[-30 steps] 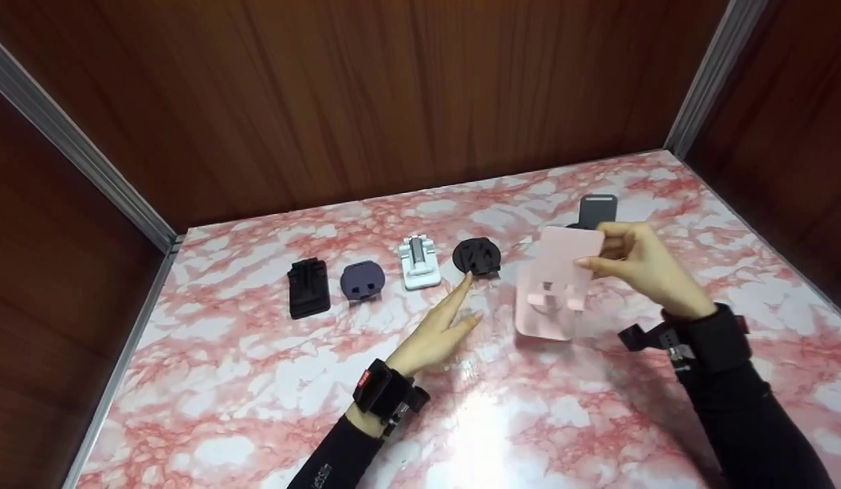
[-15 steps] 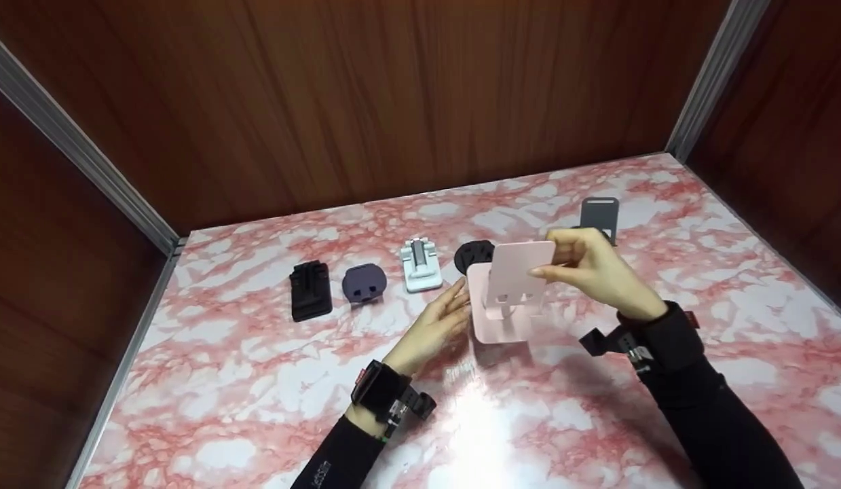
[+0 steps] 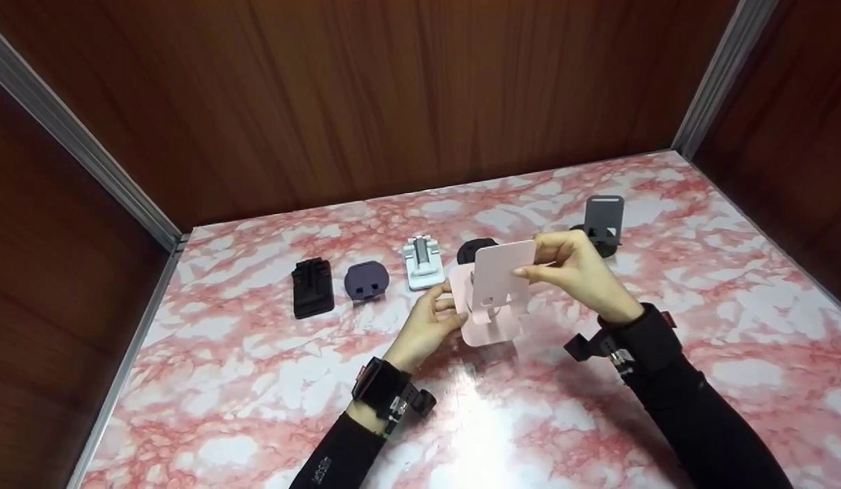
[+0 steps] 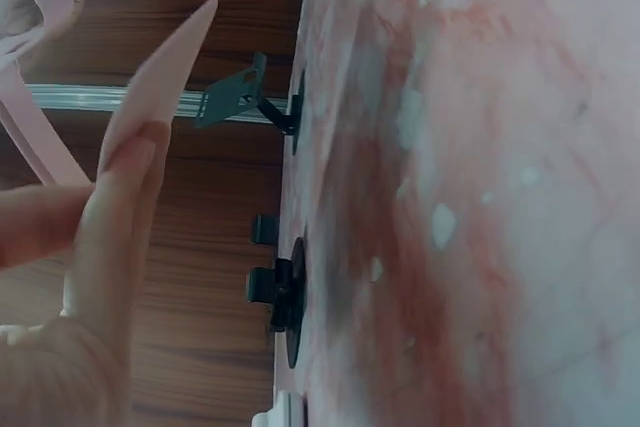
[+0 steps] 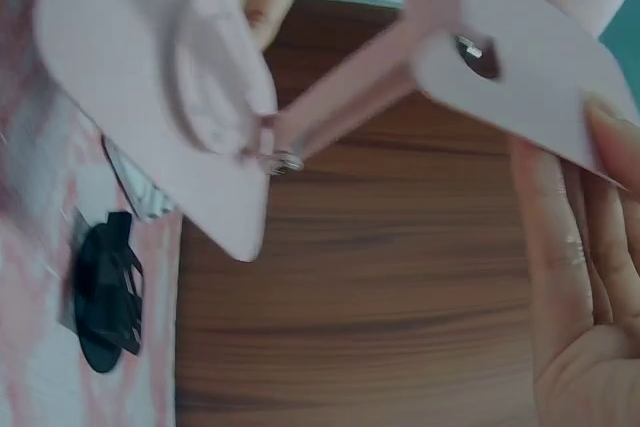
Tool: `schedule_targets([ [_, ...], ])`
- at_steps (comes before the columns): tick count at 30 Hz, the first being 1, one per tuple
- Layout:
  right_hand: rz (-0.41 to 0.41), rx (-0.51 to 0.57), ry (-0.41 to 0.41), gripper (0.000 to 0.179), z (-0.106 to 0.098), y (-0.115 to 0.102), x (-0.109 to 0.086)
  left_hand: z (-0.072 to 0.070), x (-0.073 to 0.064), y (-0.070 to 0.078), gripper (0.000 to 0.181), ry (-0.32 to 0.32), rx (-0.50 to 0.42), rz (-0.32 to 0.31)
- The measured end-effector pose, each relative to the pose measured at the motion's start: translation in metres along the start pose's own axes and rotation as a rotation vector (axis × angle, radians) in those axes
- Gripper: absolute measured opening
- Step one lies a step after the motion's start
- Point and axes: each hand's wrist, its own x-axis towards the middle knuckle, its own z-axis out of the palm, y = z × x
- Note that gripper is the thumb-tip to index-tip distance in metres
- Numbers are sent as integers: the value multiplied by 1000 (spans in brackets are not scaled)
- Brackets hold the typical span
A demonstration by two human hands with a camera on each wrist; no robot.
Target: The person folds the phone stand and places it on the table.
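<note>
A pink phone stand [image 3: 503, 277], its upper plate raised on a hinged arm, is held above the marbled table. My left hand [image 3: 423, 333] pinches the left edge of its base plate [image 4: 165, 82] between thumb and fingers. On the other side, my right hand [image 3: 577, 273] grips the right edge of the upper plate [image 5: 540, 72], thumb in front and fingers behind. The hinged arm and the round swivel [image 5: 215, 72] on the base show in the right wrist view. Behind the stand, a round black phone stand [image 3: 473, 250] is partly hidden.
Along the table [image 3: 271, 394] stand a black folded stand [image 3: 313, 288], a round purple stand [image 3: 366, 280] and a white folded stand [image 3: 423, 263]. A dark grey stand [image 3: 604, 214] stands raised at the right. Wooden panels [image 3: 406, 102] enclose the back and sides.
My right hand has carried the pink phone stand leftward. My left hand, apart from it at first, has come to pinch the base plate's edge.
</note>
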Motion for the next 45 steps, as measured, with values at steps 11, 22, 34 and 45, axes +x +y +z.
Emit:
schedule_targets([
  [11,123,63,49,18,0,11,2,-5,-2,15,39,66,86,96],
  [22,104,39,49,8,6,2,-1,-5,-6,19,39,63,254,173],
  [34,174,74,-30,14,16,13,-1,-4,-14,28,34,107,375,239],
  [45,252,110,-92,17,20,15,0,-10,-7,22,32,135,519,387],
])
